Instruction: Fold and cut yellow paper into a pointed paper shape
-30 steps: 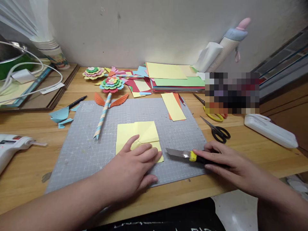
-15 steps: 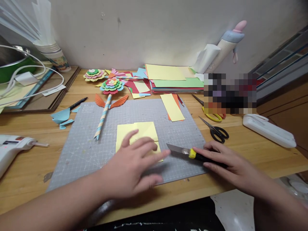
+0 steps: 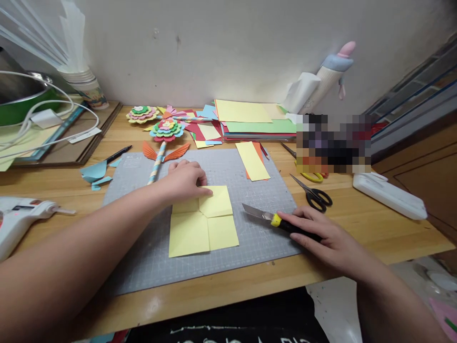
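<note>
My left hand point(image 3: 187, 180) bends over the far edge of a square of yellow paper point(image 3: 189, 236), its thumb and curled fingers closed at that edge. Creases or slits split the paper into quarters that meet near its centre; the hand and forearm cover part of the far left quarter. Beneath it lies a grey cutting mat point(image 3: 143, 264). My right hand point(image 3: 317, 233) is closed around the black and yellow handle of a utility knife point(image 3: 262, 215). The blade is out and points left, just right of the paper and apart from it.
Black scissors point(image 3: 314, 195) lie beyond my right hand. Yellow and orange strips point(image 3: 253, 162) rest on the mat's far right. A paper flower point(image 3: 166, 129) with a striped stem lies at the far left. A glue gun point(image 3: 24, 219) sits left; stacked coloured paper point(image 3: 257, 126) stands by the wall.
My left hand has moved away from me and left, from hovering spread over the paper to its far edge, with fingers now curled. The near half of the paper is uncovered. My right hand still holds the knife.
</note>
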Action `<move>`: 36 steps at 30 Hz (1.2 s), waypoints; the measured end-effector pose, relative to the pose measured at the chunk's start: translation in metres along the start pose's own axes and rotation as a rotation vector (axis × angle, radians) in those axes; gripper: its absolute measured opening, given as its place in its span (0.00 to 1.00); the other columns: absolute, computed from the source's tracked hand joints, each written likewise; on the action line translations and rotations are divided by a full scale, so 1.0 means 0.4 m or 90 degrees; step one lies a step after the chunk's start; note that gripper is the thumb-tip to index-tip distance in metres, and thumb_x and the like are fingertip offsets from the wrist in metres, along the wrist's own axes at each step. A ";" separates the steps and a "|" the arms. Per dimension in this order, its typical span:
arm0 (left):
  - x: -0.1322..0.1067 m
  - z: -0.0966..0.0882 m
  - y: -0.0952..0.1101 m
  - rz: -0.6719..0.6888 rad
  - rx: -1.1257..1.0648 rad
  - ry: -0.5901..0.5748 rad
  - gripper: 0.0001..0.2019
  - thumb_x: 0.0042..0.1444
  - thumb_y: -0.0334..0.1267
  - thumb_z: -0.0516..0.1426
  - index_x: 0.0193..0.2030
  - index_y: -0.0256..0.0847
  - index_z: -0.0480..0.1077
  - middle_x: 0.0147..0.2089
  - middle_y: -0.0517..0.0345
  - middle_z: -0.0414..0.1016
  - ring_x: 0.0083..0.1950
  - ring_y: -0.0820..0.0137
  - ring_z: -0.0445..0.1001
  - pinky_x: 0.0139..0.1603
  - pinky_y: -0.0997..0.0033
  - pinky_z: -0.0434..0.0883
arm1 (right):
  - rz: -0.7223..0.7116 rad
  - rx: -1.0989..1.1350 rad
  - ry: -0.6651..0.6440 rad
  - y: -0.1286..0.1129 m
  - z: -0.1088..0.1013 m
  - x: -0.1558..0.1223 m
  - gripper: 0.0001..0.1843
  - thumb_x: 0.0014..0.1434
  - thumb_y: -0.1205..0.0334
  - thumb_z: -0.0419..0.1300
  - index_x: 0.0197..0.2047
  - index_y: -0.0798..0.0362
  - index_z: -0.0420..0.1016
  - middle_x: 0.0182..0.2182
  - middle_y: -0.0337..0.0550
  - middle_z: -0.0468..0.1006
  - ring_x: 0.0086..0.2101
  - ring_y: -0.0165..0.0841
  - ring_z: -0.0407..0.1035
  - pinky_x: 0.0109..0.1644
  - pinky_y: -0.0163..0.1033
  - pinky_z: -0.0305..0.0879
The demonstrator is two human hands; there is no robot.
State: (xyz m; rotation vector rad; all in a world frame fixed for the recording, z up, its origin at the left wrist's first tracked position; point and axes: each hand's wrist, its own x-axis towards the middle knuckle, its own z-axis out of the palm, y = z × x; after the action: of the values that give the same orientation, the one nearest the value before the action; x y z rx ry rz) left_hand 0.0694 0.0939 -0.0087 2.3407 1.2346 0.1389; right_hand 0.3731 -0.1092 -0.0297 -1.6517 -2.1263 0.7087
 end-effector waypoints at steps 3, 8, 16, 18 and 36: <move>0.008 -0.014 0.001 -0.030 -0.092 -0.033 0.14 0.42 0.51 0.64 0.22 0.43 0.71 0.27 0.59 0.73 0.36 0.62 0.70 0.40 0.65 0.63 | 0.003 0.005 0.003 0.001 0.001 0.001 0.24 0.67 0.57 0.54 0.65 0.37 0.64 0.46 0.46 0.70 0.46 0.38 0.69 0.51 0.49 0.68; 0.007 -0.017 -0.021 -0.180 -0.233 0.148 0.14 0.49 0.52 0.57 0.32 0.42 0.69 0.29 0.59 0.72 0.28 0.69 0.67 0.27 0.71 0.60 | -0.002 0.016 0.010 0.004 -0.001 -0.004 0.23 0.67 0.57 0.54 0.65 0.36 0.65 0.47 0.45 0.71 0.46 0.37 0.69 0.51 0.47 0.67; -0.107 -0.013 -0.013 -0.259 -0.362 0.191 0.17 0.44 0.42 0.62 0.42 0.43 0.68 0.28 0.64 0.71 0.23 0.73 0.65 0.23 0.73 0.59 | 0.038 -0.006 0.113 -0.005 0.002 -0.001 0.24 0.66 0.53 0.54 0.64 0.40 0.67 0.46 0.45 0.74 0.46 0.39 0.71 0.50 0.45 0.69; -0.149 -0.011 0.008 -0.249 -0.395 0.125 0.11 0.44 0.42 0.62 0.35 0.42 0.71 0.25 0.63 0.70 0.24 0.73 0.66 0.23 0.74 0.60 | 0.084 0.003 0.161 -0.014 0.001 -0.001 0.24 0.66 0.51 0.54 0.64 0.43 0.68 0.46 0.47 0.76 0.46 0.41 0.72 0.52 0.47 0.69; -0.278 0.014 0.097 -0.057 -0.164 -0.044 0.14 0.62 0.48 0.50 0.42 0.46 0.74 0.33 0.57 0.78 0.31 0.65 0.75 0.32 0.62 0.70 | 0.412 0.655 0.045 -0.086 0.032 0.007 0.40 0.61 0.49 0.60 0.72 0.43 0.49 0.39 0.47 0.78 0.29 0.33 0.73 0.30 0.41 0.74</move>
State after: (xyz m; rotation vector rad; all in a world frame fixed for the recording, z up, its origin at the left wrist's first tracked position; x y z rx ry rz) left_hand 0.0349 -0.0156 0.0189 2.0493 1.2093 0.1755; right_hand 0.3381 -0.1152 -0.0199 -1.6103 -0.7981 1.5434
